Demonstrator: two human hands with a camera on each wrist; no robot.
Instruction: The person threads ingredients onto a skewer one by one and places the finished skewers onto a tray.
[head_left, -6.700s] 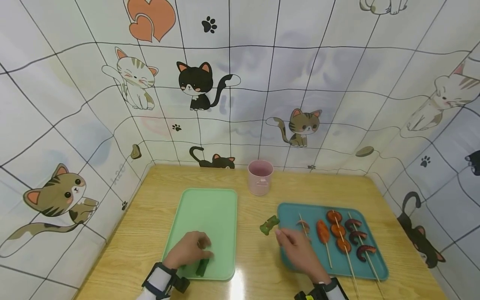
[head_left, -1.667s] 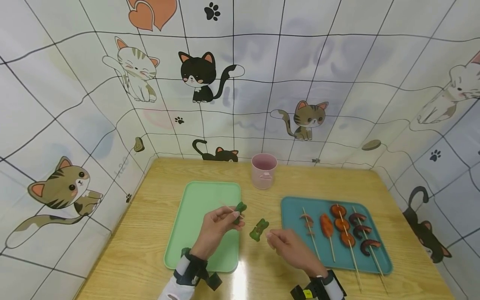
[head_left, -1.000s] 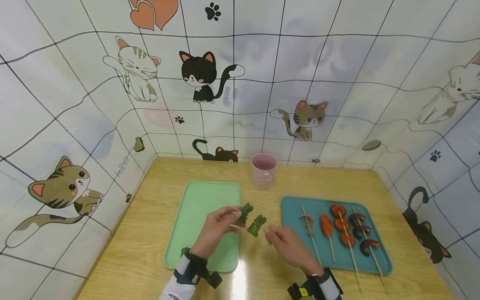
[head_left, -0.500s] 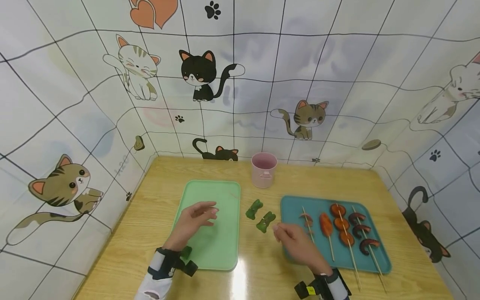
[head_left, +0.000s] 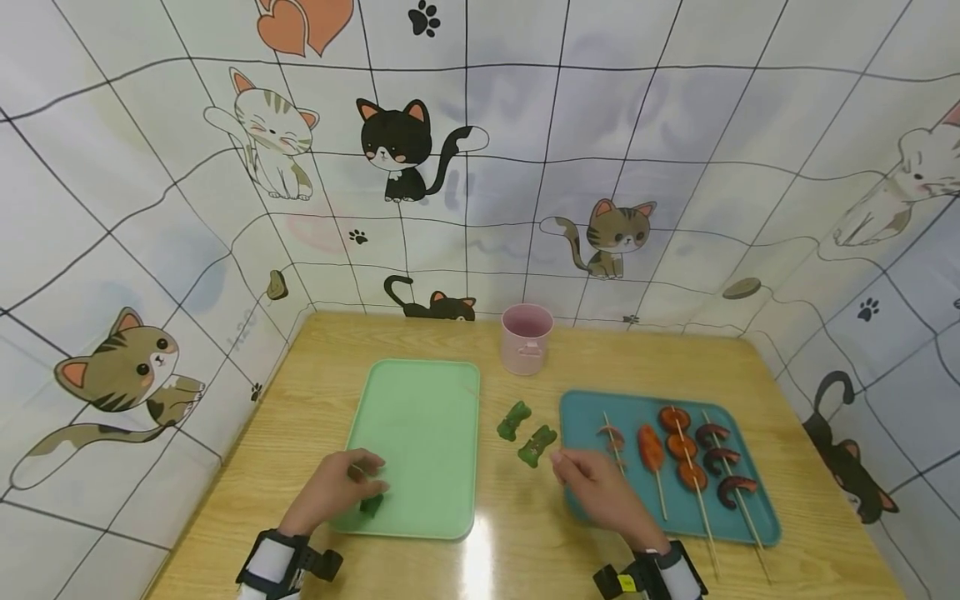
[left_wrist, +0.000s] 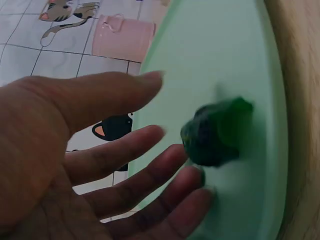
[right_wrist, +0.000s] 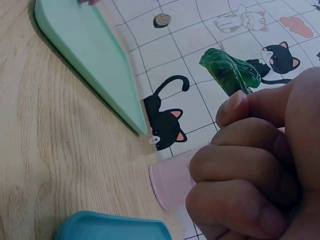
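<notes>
Over the light green tray [head_left: 423, 450], my left hand [head_left: 335, 487] reaches down to a green pepper piece [head_left: 371, 505] lying near its front left part. In the left wrist view the thumb and fingers stand apart around that piece [left_wrist: 215, 131], without gripping it. Between the trays my right hand [head_left: 600, 492] pinches a thin skewer, mostly too fine to make out. Two green pepper pieces sit on it, the nearer one [head_left: 537, 446] just beyond the fingertips and the other [head_left: 513, 421] farther along. The right wrist view shows green pepper [right_wrist: 230, 72] above the curled fingers.
A blue tray [head_left: 592, 408] on the right holds several skewers of food, including sausage-like slices [head_left: 682, 448] and dark curled pieces [head_left: 720, 458]. Some stick ends overhang its front edge. Behind, a pink cup [head_left: 527, 340] stands near the cat-patterned wall sheet [head_left: 495, 192].
My left hand put a second green pepper piece on the skewer, let go, and moved back left and down to the piece on the green tray. The right hand kept its hold, shifting slightly.
</notes>
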